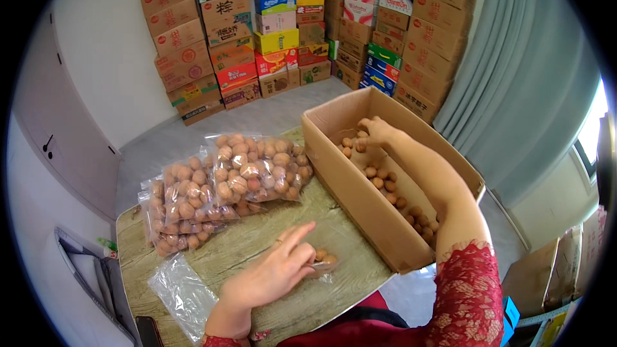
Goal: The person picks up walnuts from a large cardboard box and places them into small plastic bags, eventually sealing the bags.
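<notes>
My left hand point(277, 267) holds a small clear plastic bag point(332, 236) by its edge, low over the wood-grain table. A few walnuts point(325, 256) lie in the bottom of this bag. Inside a long open cardboard box point(356, 202), my right hand point(378, 131) reaches down at the far end, fingers curved over walnuts point(361, 135). Whether it grips any is hidden by the fingers. More loose walnuts point(385, 180) are spread along the box floor, partly covered by my right forearm.
Filled clear bags of walnuts point(250, 168) are piled at the table's back left. Flat plastic bags point(183, 294) and a phone point(148, 330) lie at the left front of the table point(284, 313). Stacked cartons point(231, 33) line the wall; a curtain point(520, 82) hangs right.
</notes>
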